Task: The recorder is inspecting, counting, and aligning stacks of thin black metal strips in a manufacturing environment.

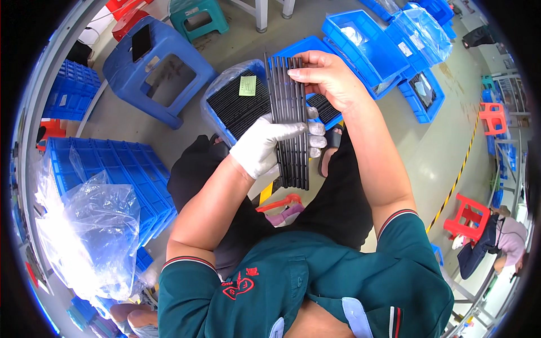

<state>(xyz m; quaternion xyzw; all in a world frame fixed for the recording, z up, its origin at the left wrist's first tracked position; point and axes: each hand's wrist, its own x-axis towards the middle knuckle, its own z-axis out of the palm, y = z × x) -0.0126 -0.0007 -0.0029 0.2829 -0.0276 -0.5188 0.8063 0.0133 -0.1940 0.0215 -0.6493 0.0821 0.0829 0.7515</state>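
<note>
I am holding a bundle of long black strips [292, 121] upright over my lap; my gloved left hand [270, 143] is wrapping around the middle of the bundle, and my bare right hand [327, 76] is pinching its top end, fingers closed on the strips. Just beyond the bundle, a blue bin [236, 104] lined with clear plastic is sitting on the floor, packed with more of the same black strips under a small green slip [247, 85], so I judge the sorting is well under way, with this handful not yet put down. There is no surface here: I am sitting low, working above a grey concrete floor [428, 152]. Around me blue crates [107, 169], a blue stool [158, 67], a loose plastic bag [90, 236] and red stools [466, 217] are standing about, and another person is crouching at far right
</note>
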